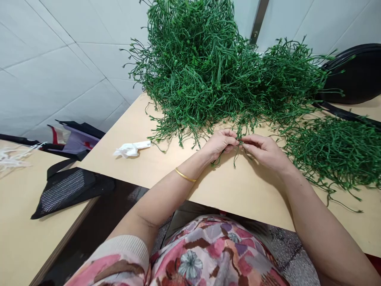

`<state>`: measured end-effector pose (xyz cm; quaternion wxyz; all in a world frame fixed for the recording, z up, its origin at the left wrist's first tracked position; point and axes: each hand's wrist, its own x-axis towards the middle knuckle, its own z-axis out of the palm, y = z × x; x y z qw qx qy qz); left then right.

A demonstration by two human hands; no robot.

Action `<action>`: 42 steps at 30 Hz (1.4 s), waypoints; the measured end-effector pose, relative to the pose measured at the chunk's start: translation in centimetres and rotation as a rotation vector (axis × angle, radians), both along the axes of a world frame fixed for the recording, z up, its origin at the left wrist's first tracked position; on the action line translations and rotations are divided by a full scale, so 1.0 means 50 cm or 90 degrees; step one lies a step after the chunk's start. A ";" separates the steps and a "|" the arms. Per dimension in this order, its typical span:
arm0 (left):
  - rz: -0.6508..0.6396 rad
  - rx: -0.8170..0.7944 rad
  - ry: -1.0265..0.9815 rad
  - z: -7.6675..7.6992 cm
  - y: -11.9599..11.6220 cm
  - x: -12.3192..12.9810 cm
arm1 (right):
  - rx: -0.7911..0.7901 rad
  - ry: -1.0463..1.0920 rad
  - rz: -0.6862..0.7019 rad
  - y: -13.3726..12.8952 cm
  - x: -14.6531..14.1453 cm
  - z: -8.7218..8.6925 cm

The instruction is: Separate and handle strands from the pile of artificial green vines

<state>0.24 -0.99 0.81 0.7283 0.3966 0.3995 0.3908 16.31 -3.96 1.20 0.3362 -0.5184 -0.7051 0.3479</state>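
Observation:
Both hands meet over the table, just in front of a big heap of green artificial plant stems (196, 59). My left hand (220, 142) is closed, thumb and fingers pinching a small green plastic stem (239, 137) whose thin ends hang below. From the other side my right hand (263, 150) pinches the same stem between thumb and fingertips. The hands nearly touch, and the exact joint between the fingers is too small to make out. To the right of my right hand lies a smaller pile of similar stems (339, 151).
A crumpled white tissue (131, 149) lies on the wooden table (166, 171) at left. A black round bag (354, 75) stands at back right. On a second table at left are a black mesh pouch (65, 190) and white strings (14, 157). A tiled wall (74, 71) rises behind.

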 end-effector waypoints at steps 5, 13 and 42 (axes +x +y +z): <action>-0.069 0.034 0.027 -0.011 -0.001 0.003 | -0.053 0.041 -0.017 0.004 0.001 -0.003; -0.050 0.076 0.112 -0.005 -0.004 0.003 | -0.257 0.244 0.006 0.012 0.012 0.001; -0.078 0.056 0.112 0.003 -0.005 -0.003 | -0.227 0.103 0.086 0.007 0.010 0.007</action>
